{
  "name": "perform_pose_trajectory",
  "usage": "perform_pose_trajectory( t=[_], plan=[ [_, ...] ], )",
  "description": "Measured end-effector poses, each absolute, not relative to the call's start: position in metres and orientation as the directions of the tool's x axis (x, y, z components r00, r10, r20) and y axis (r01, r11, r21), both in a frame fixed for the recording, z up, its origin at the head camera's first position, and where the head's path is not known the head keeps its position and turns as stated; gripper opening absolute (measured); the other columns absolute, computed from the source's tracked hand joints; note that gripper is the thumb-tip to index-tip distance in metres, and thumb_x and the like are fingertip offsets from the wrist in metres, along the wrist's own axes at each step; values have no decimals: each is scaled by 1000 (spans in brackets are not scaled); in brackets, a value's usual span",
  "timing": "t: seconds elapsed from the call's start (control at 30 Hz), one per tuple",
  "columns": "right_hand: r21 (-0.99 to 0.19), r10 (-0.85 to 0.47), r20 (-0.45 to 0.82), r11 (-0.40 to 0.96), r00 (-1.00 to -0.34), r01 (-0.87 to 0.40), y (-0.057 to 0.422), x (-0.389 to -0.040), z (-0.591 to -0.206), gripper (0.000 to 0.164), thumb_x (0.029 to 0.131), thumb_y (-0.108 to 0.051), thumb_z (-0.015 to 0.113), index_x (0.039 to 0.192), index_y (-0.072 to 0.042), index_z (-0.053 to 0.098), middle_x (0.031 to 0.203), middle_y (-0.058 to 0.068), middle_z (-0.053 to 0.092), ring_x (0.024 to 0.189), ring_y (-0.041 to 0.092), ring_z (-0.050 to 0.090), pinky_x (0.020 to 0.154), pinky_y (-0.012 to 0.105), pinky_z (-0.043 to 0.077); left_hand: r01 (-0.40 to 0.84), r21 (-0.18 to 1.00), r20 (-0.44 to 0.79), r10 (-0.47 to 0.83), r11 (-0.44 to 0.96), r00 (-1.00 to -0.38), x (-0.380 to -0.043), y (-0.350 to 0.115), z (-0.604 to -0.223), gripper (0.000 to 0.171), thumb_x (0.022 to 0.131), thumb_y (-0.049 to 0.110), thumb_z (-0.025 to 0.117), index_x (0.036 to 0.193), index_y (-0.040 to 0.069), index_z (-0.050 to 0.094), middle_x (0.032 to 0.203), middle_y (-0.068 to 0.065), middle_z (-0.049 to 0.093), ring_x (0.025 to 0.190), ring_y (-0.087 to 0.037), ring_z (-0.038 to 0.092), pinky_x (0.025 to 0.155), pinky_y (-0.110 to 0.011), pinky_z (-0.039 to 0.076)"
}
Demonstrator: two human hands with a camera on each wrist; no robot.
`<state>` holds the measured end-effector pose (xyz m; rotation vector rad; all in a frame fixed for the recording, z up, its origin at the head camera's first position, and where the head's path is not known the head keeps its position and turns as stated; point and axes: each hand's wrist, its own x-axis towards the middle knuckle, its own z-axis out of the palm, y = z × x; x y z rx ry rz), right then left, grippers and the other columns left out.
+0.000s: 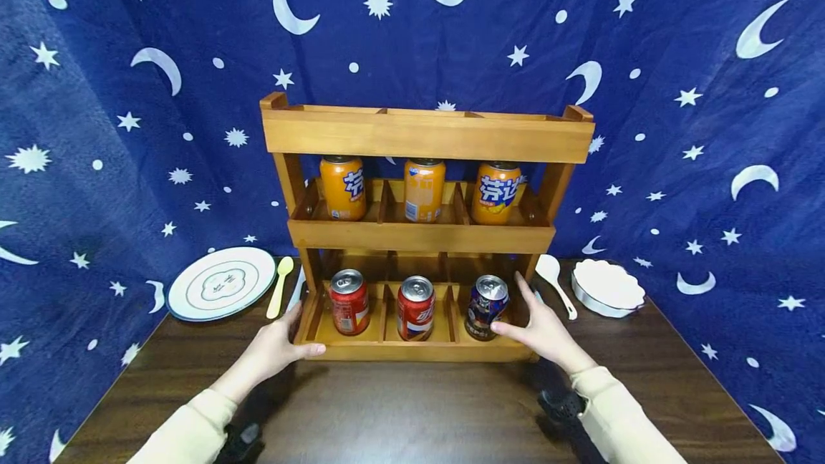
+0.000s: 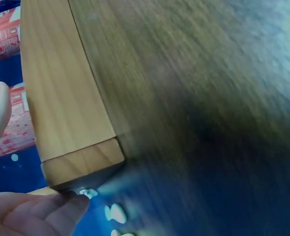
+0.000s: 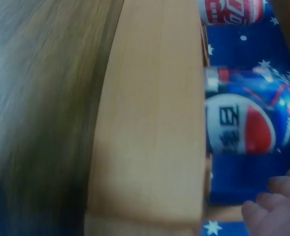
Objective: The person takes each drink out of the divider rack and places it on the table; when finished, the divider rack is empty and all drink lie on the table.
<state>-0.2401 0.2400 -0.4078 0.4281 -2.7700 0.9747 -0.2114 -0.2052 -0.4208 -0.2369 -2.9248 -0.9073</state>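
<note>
A wooden rack (image 1: 425, 237) stands upright on the table. In its bottom tier are two red soda cans, the left can (image 1: 349, 302) and the middle can (image 1: 415, 308), and a dark Pepsi can (image 1: 486, 308), blue in the right wrist view. My left hand (image 1: 277, 344) is at the rack's lower left end, thumb spread across the front, fingers along the outer side. At the lower right end is my right hand (image 1: 544, 331), fingers spread. Its thumb tip appears in front of the Pepsi can; whether it touches, I cannot tell.
Three orange soda cans (image 1: 424, 190) stand in the middle tier. Left of the rack lie a plate (image 1: 222, 283), a yellow spoon (image 1: 280, 288) and a knife (image 1: 297, 288). On the right are a white spoon (image 1: 556, 283) and a fluted white dish (image 1: 607, 288). A starry blue cloth (image 1: 412, 41) hangs behind.
</note>
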Motion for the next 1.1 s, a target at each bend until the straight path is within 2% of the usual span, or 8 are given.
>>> perform_pose_trajectory(
  t=[0.13,0.3,0.43,0.53,0.63,0.83,0.97,1.1],
  plan=[
    [-677,-207,256,659,-944,-328,229,-248,-413,100,68,-42,71,142,-10,12,137,24,33,120,36,40,94,48,37,152,595,91,122,789,-988,-218,-206,-427,99,62,45,73,132,-9,29,116,-27,54,103,-34,55,87,-47,41],
    [-726,-157,301,602,-941,-332,218,-255,-414,92,69,-39,71,139,-4,23,129,20,46,112,28,50,89,39,43,116,612,56,104,782,-993,-221,-209,-431,97,63,46,73,132,-8,31,117,-26,53,105,-35,54,88,-47,41],
    [-764,-124,325,550,-938,-337,214,-259,-416,82,70,-35,71,135,-4,33,129,17,46,111,27,51,88,36,44,101,624,53,87,775,-995,-223,-211,-434,95,63,47,73,132,-6,33,119,-26,52,107,-36,52,89,-48,40],
    [-764,-94,354,545,-930,-346,212,-260,-420,71,68,-34,73,127,-7,45,122,14,54,106,25,55,85,34,47,95,639,48,84,763,-995,-224,-211,-437,92,62,45,74,131,-4,36,116,-25,55,105,-34,54,88,-47,41],
    [-737,-54,383,584,-922,-340,212,-260,-423,59,66,-39,74,116,-14,55,107,8,64,97,20,61,78,29,50,104,648,44,100,754,-994,-225,-210,-439,90,63,43,74,130,-4,38,115,-25,55,104,-34,54,88,-48,41],
    [-675,39,473,659,-880,-333,217,-249,-420,54,63,-42,75,109,-21,59,98,3,67,87,10,63,69,17,50,113,650,33,121,752,-992,-226,-210,-441,90,62,44,74,130,-2,39,116,-24,55,105,-33,54,89,-47,40],
    [-708,54,488,608,-871,-359,227,-241,-403,55,65,-32,76,113,-15,57,105,8,64,87,-7,56,69,5,44,120,656,34,129,745,-991,-227,-211,-442,88,62,43,74,129,-2,40,113,-22,58,101,-30,57,87,-46,42],
    [-752,37,476,536,-879,-384,244,-232,-380,58,67,-21,76,119,-7,53,113,17,59,91,-14,52,73,3,42,105,665,35,110,739,-993,-227,-213,-440,85,62,42,75,129,1,41,111,-20,59,100,-29,57,86,-45,42]
  ],
)
